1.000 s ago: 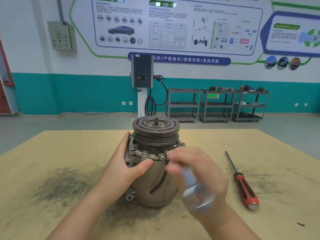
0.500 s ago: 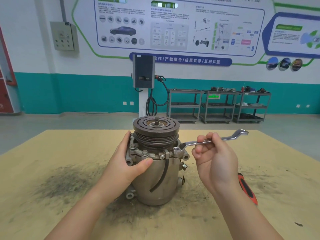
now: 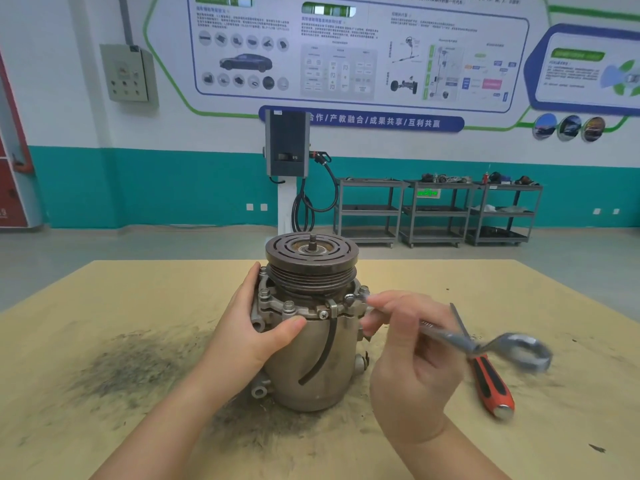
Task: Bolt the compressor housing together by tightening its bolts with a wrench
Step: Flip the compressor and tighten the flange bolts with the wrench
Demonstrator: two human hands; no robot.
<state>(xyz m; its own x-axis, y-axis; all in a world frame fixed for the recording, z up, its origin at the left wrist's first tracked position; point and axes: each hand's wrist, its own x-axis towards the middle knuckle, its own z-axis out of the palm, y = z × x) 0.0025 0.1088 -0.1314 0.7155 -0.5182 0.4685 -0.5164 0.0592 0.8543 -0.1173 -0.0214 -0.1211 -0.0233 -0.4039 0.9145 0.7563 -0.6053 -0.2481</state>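
The compressor housing [image 3: 322, 368] stands upright on the table, its dark pulley [image 3: 311, 258] on top. Several bolts [image 3: 288, 305] ring the flange below the pulley. My left hand [image 3: 252, 327] grips the housing's left side, thumb across the front. My right hand [image 3: 412, 355] holds a silver wrench [image 3: 485, 344] by its shaft. The wrench's near end sits at a bolt on the flange's right side; its free ring end points right and toward me, blurred by motion.
A red-and-black screwdriver [image 3: 488, 382] lies on the tan table [image 3: 138, 306] right of my right hand, partly under the wrench. Dark grime stains the table left of the housing. Shelving carts [image 3: 436, 209] and a charging post [image 3: 287, 147] stand far behind.
The wrench handle has swung from pointing right and away to pointing right and toward me, pivoting at the right-side bolt. My left hand has kept its grip on the housing.
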